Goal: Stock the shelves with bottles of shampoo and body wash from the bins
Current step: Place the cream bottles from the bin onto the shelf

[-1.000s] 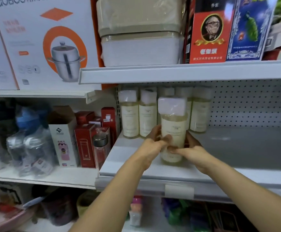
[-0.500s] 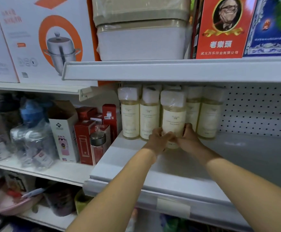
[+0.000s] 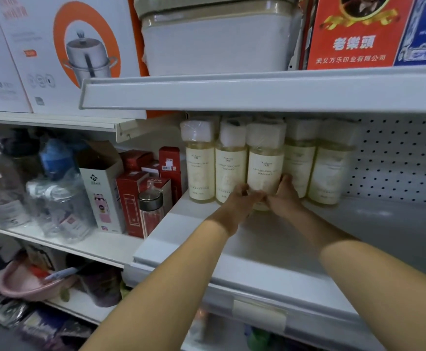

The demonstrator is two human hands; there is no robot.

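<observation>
The left hand (image 3: 239,202) and right hand (image 3: 286,198) grip the pale yellow bottle (image 3: 265,171) down low, to stand it straight between the other bottles (image 3: 200,168).

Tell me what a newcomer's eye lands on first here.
First, the left hand and right hand gripping the base of a pale yellow bottle at centre, among a row of matching bottles on the grey shelf. Next, the white box with an orange ring and steamer pot, upper left, and the red box, upper right.
</observation>
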